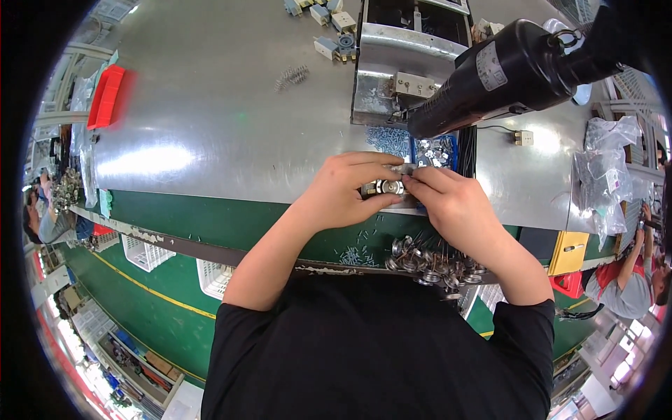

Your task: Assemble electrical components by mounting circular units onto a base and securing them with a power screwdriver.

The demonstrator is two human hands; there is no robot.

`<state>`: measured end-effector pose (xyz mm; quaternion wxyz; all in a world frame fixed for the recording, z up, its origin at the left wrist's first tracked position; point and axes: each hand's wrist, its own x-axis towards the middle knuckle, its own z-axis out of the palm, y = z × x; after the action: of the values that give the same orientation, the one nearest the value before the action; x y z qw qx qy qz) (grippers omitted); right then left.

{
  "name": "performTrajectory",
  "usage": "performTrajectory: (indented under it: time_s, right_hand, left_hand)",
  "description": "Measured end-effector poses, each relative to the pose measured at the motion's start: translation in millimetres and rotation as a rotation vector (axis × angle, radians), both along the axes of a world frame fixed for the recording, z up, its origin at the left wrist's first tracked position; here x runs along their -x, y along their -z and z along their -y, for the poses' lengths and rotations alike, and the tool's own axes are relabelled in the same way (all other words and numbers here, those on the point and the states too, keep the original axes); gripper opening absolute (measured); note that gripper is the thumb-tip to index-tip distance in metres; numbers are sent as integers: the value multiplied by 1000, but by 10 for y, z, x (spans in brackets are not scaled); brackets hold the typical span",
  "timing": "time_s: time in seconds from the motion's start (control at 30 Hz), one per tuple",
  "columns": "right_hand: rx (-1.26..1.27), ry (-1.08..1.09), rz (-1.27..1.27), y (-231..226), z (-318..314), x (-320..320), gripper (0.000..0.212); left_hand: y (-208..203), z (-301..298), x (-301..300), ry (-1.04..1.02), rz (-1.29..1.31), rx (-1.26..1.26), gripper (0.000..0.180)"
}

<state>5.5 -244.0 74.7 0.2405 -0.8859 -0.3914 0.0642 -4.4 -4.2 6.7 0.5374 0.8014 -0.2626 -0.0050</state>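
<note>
My left hand (348, 183) is closed round a small round metal part (392, 187), with the thumb on its near side and the fingers on its far side. Against the same part, my right hand (451, 199) has its thumb and fingertips pressed together. What those right fingertips pinch is too small and covered to make out. Just beyond my hands lie a blue tray (453, 150) of small metal pieces and a pile of small bluish screws (389, 140). Over the tray slants a black cylindrical power tool (490, 77).
Round metal parts with thin stems (430, 262) are heaped at the bench's near edge, beside loose screws (357, 255). A metal fixture (409, 49), springs (292, 78) and grey socket blocks (336, 35) lie farther off. A red bin (106, 96) stands left; plastic bags (605, 171) lie right.
</note>
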Motion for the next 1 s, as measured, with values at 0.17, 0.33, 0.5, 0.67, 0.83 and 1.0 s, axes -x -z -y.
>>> performTrajectory:
  time_s: [0.17,0.33,0.5,0.67,0.83,1.0]
  right_hand:
    - [62,-43,-3,-72,27,-83,37]
    - [-4,-139,-66,-26,87,-387,30]
    - [-43,-207,-85,46,73,-526,26]
    - [-81,-106,-221,-36,36,-425,23]
    - [-82,-19,-210,13,18,-333,21]
    - [-172,109,-269,-27,-53,-320,25]
  left_hand:
    - [14,1,-33,12,-11,1,30]
    - [58,-11,-38,10,-5,59,30]
    - [75,-18,-28,9,-18,87,30]
    - [71,-18,-6,-1,-16,87,30]
    - [74,-15,3,-10,-29,76,31]
    - [86,-34,10,-13,-32,71,31]
